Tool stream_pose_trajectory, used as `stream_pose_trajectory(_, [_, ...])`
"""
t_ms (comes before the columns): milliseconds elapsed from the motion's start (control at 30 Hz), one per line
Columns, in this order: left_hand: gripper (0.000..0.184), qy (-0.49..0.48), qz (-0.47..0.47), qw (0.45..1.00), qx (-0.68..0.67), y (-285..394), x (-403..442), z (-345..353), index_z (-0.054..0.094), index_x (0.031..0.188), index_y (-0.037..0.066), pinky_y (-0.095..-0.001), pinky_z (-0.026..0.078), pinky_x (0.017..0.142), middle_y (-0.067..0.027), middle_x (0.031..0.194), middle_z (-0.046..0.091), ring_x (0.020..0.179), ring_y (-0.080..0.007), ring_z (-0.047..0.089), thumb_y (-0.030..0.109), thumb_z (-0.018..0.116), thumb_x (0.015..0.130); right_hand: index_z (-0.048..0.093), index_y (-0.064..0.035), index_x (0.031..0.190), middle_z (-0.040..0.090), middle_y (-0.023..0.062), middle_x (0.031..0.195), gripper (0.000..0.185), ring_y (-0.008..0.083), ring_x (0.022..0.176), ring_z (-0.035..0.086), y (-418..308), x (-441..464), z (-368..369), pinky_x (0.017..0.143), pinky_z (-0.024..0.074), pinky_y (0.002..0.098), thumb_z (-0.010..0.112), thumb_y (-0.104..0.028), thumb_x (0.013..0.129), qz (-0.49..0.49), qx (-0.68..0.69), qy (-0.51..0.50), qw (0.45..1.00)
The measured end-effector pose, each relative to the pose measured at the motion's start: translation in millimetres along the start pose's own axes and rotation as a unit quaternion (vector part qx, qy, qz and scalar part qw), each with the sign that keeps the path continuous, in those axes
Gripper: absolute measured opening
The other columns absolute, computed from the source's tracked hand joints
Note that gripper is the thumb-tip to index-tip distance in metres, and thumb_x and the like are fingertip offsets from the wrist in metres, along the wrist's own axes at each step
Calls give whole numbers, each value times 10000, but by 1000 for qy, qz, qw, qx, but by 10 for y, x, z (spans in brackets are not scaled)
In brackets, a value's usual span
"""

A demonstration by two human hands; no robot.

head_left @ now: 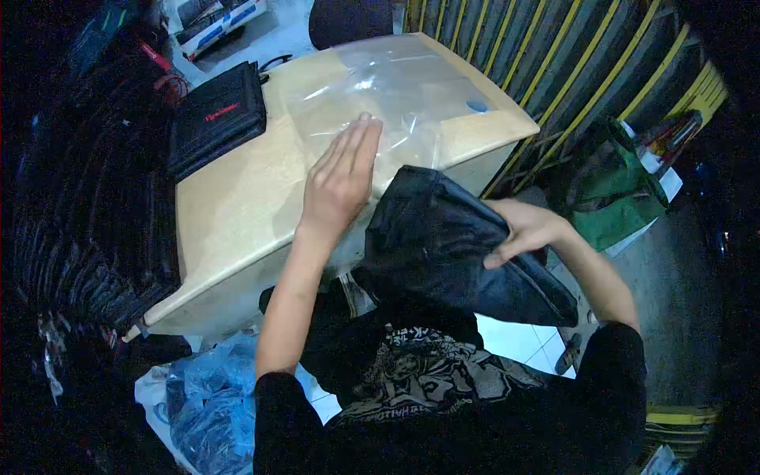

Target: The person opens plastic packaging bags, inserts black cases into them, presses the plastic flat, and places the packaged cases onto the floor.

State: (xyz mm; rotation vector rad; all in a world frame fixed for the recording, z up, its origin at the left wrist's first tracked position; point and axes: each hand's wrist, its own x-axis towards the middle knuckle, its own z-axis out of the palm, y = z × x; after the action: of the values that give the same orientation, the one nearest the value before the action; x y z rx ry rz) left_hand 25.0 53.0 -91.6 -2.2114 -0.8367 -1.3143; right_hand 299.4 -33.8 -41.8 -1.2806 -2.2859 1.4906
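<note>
Left hand [340,180] flat, fingers extended, on clear plastic bag [372,87] atop pale wooden table [229,202]. Right hand [526,229] pinches black leather-like pouch [455,237], possibly a bag, held off table's near edge.

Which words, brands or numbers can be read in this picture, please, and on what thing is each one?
"HALLO", on the black shirt: part of a line, the rest unclear.
Red lettering on the black case: too blurred to read.
Print on the white packet: too small to read.
I can read no numbers.
</note>
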Motion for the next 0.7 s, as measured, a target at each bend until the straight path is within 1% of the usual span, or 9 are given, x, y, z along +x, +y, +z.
stream_pose_trajectory(167, [329,29,-21,999,32,-73,-69,-34,596,1138,2,-354,555,807,-169,1141,635,991,-285,657,22,612,810,426,32,1302,616,141,1164,764,208,1043,585,98,92,-89,933,454,338,791,-245,691,-6,-29,6,1000])
stream_pose_trajectory(267, [272,76,-27,996,21,-90,-28,11,623,1065,5,-326,577,701,-155,1071,666,892,-276,687,43,677,801,405,51,1316,575,135,1237,845,196,1116,534,204,163,-14,979,413,324,825,-263,653,-134,41,-131,981])
stream_pose_trajectory(300, [259,79,-25,996,19,-81,-12,19,629,1046,5,-323,577,686,-154,1065,668,878,-272,690,49,690,798,385,55,1329,533,135,1286,869,188,1151,502,43,138,38,1004,391,324,833,-246,648,-73,101,-145,982])
stream_pose_trajectory(333, [247,80,-22,996,15,-58,0,17,635,1027,5,-319,578,672,-152,1059,670,863,-268,693,56,702,794,372,47,1339,538,138,1277,857,192,1147,505,206,189,19,1008,390,331,823,-226,663,-88,25,-136,986])
stream_pose_trajectory(433, [179,113,-54,992,-35,2,75,-17,670,926,16,-301,562,647,-138,1055,677,785,-243,697,71,736,769,323,31,1381,576,178,1219,923,237,1112,549,34,291,68,994,407,336,813,-281,664,-1,40,-17,999])
stream_pose_trajectory(467, [156,126,-61,989,-39,20,99,-36,683,900,29,-293,554,646,-122,1063,682,755,-225,699,70,745,763,308,29,1391,576,187,1218,936,243,1104,558,25,319,94,986,414,335,809,-281,664,-23,16,21,999])
stream_pose_trajectory(533, [161,124,-42,991,-40,-2,117,-75,686,896,26,-299,557,665,-123,1059,683,782,-238,699,57,751,753,277,26,1410,575,204,1216,960,257,1089,575,-2,385,123,972,427,334,801,-280,666,-69,-34,96,992])
stream_pose_trajectory(667, [178,127,0,992,-23,-93,78,-103,688,914,31,-313,560,704,-120,1048,686,839,-257,696,51,751,748,238,69,1409,561,241,1218,1013,279,1088,588,271,462,77,960,435,335,764,-370,663,68,-25,184,980])
stream_pose_trajectory(700, [204,120,4,992,-36,-88,61,-107,688,939,45,-314,560,706,-112,1044,687,851,-254,695,56,752,746,206,107,1404,550,285,1209,1068,307,1072,599,80,430,83,965,431,335,752,-428,658,37,-5,212,976])
